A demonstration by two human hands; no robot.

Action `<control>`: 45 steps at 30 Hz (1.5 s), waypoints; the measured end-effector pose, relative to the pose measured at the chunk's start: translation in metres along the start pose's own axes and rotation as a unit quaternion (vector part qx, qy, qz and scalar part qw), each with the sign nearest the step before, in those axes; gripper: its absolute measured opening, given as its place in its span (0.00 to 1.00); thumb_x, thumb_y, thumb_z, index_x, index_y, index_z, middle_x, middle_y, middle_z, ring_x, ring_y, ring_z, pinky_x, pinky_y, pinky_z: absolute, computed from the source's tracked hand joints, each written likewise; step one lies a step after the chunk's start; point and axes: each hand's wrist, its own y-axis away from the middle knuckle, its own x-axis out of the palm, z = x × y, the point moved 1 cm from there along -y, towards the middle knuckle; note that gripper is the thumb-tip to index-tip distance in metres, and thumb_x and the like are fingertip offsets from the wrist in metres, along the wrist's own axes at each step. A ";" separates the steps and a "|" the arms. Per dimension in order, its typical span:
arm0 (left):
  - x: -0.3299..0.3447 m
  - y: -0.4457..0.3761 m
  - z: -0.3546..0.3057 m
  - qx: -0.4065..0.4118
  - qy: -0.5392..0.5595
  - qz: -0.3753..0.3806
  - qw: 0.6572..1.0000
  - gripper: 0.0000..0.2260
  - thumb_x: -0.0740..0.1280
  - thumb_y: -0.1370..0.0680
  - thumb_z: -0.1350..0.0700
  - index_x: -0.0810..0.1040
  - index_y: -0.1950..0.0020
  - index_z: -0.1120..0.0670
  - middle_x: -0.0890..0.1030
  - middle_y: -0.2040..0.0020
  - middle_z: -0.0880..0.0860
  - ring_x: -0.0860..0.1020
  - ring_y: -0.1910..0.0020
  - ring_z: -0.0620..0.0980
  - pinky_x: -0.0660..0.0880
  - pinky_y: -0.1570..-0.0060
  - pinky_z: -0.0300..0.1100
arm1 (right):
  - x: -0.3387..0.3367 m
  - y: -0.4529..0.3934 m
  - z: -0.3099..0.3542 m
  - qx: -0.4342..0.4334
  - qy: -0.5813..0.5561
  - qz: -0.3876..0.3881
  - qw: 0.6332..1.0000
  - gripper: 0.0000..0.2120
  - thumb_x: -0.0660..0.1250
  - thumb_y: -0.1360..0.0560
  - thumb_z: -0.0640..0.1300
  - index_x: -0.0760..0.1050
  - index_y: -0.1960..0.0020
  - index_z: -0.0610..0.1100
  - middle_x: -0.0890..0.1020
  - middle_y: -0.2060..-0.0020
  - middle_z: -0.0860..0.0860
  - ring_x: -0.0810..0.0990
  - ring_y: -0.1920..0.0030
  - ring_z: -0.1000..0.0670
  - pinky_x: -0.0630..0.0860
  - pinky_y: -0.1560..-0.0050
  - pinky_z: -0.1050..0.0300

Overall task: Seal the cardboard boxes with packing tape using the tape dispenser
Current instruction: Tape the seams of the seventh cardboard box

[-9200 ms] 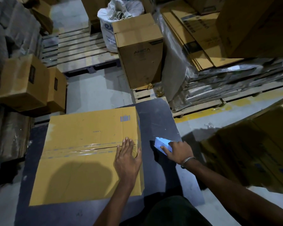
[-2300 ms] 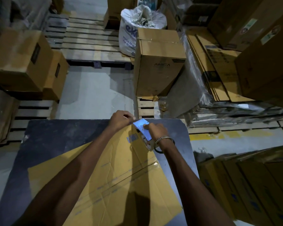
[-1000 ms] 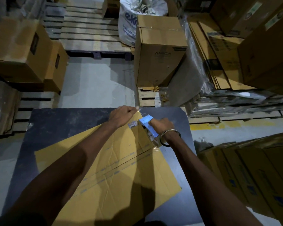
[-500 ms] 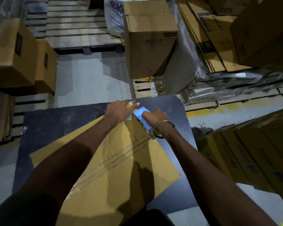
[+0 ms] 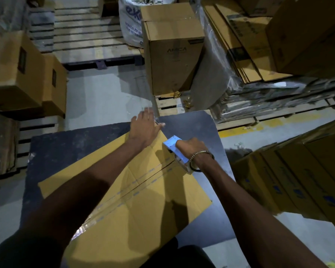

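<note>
The cardboard box (image 5: pixel 135 192) lay at the centre of the frame on a dark surface (image 5: pixel 66 144), turned at an angle so that its far corner pointed toward the upper middle; a taped centre seam (image 5: pixel 143 180) ran across its top from lower left to upper right, glossy where the light caught it near the lower left end.

The left hand (image 5: pixel 145 126) reached past the box's far corner, fingers straight and spread, gripping nothing; whether it touched the cardboard beneath the palm could not be told; a thin clear strip of tape (image 5: pixel 157 120) seemed to glint just beside its thumb, though it was too faint to be sure.

The right hand (image 5: pixel 190 147) was curled round the handle of the blue tape dispenser (image 5: pixel 174 149), which sat against the box's right edge at the upper end of the seam; a metal bangle (image 5: pixel 201 153) circled that wrist, and the tape roll showed pale just under it.

Beyond the surface, in the upper middle of the frame, 1 upright brown carton (image 5: pixel 172 49) stood on a wooden pallet (image 5: pixel 168 105), with a white sack (image 5: pixel 131 20) behind it; 2 more cartons (image 5: pixel 23 70) were stacked at the upper left, and flattened cardboard sheets (image 5: pixel 246 43) lay at the upper right; further boxes (image 5: pixel 298 180) filled the right edge.
</note>
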 end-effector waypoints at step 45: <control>0.056 0.090 -0.111 -0.052 0.047 -0.039 0.997 0.42 0.37 0.16 0.31 0.39 0.15 0.62 0.40 0.14 0.61 0.39 0.15 0.57 0.41 0.17 0.56 | -0.010 0.083 -0.106 0.024 0.002 -0.064 0.998 0.33 0.61 0.36 0.66 0.83 0.44 0.43 0.84 0.46 0.43 0.82 0.47 0.39 0.76 0.52 0.51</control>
